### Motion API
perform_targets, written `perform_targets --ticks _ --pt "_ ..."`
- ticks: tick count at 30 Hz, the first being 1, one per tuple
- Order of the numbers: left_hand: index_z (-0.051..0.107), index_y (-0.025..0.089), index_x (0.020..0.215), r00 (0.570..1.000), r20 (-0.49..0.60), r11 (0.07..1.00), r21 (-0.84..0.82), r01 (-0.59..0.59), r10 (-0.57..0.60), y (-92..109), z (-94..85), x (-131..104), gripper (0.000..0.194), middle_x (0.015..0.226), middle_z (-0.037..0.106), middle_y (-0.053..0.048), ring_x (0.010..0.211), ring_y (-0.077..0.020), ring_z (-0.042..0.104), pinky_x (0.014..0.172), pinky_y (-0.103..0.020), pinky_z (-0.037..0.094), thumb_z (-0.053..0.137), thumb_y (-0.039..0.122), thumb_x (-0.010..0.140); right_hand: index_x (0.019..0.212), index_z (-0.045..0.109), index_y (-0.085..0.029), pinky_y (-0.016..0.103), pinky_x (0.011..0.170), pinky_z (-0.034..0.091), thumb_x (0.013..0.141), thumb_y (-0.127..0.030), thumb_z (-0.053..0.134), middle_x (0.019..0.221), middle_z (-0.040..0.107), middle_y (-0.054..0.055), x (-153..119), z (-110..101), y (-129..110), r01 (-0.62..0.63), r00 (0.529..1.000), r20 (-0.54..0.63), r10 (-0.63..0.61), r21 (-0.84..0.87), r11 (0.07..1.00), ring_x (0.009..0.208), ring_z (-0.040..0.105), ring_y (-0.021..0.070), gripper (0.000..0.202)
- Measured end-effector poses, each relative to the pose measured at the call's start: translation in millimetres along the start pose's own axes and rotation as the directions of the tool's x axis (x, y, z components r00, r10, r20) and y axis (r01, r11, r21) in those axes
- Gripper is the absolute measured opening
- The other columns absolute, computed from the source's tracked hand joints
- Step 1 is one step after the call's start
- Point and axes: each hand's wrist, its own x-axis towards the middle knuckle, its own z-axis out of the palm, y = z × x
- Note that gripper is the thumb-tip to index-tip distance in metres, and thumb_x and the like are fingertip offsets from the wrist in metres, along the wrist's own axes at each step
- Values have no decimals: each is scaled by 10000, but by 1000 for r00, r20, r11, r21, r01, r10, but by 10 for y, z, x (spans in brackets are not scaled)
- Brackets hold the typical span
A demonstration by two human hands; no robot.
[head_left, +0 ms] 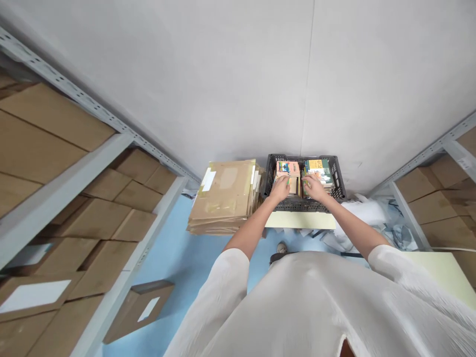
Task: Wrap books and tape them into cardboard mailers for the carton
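A black plastic crate stands against the wall with small books in it. My left hand reaches into its left half, fingers curled, beside a beige book with a dark band. Behind that lies a pink book with a colourful cover. In the right half my right hand is closed too, next to a stack topped by a green and yellow book. Small green bits show at the fingertips of both hands. What the fingers grip is too small to make out.
A stack of flattened cardboard stands left of the crate. The crate rests on a pale yellow surface. Shelves of cardboard boxes line both sides. A box sits on the blue floor, and plastic wrapping lies at right.
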Motion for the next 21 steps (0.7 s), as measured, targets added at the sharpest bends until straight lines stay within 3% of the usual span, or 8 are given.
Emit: perform_targets --ticks 4,8,14,17,21 --pt "645 171 1519 999 0 998 25 -51 51 -276 -107 224 540 1645 581 -191 1620 -328 461 1387 -519 336 563 152 986 1444 733 -192 533 1210 498 986 -213 550 1529 617 190 259 313 -153 -76 996 25 81 -148 986 1398 590 357 493" --pt "623 187 1554 998 68 1000 13 -16 15 -409 -103 439 564 1717 515 -209 1653 -388 406 1379 -611 314 608 196 990 1532 682 -186 567 1165 506 983 -222 549 1623 567 214 474 510 -229 -127 982 105 159 -263 956 1408 576 400 566" --pt "574 220 1620 994 102 999 41 34 -38 -489 -66 706 631 1746 481 -224 1686 -424 347 1371 -688 259 639 209 992 1593 639 -245 598 1141 486 976 -230 570 1710 521 194 798 629 -126 -176 962 134 239 -365 914 1424 560 434 621" --pt "635 203 1563 992 116 995 83 46 -56 -507 -42 724 560 1722 513 -221 1684 -417 344 1367 -676 269 556 149 1011 1607 622 -236 567 1111 487 1006 -221 539 1702 531 204 849 670 -98 -185 955 145 259 -393 901 1361 601 424 607" --pt "695 255 1500 993 81 993 91 76 -83 -495 6 686 512 1673 577 -181 1674 -408 354 1383 -710 183 533 141 1028 1584 630 -202 515 1088 477 1034 -199 499 1669 562 214 846 699 -128 -159 956 161 245 -419 894 1284 630 396 565"
